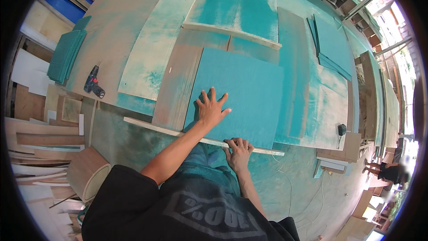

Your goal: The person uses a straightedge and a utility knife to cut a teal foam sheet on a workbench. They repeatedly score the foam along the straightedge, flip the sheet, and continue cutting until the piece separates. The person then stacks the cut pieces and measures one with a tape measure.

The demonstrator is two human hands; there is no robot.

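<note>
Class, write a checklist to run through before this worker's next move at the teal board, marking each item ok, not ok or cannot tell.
1. Left hand steadying the teal board: ok, fingers spread on its face.
2. Right hand at the near wooden strip: ok, fingers over it.
3. Drill off the board: ok, lying apart to the left.
4. Strip fastened down: cannot tell, no fixings visible.
5. Floor free of cords: not ok, a pale cord trails there.

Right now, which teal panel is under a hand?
The large central panel, beneath the spread left hand; the stack at left and panels at right are untouched.
</note>
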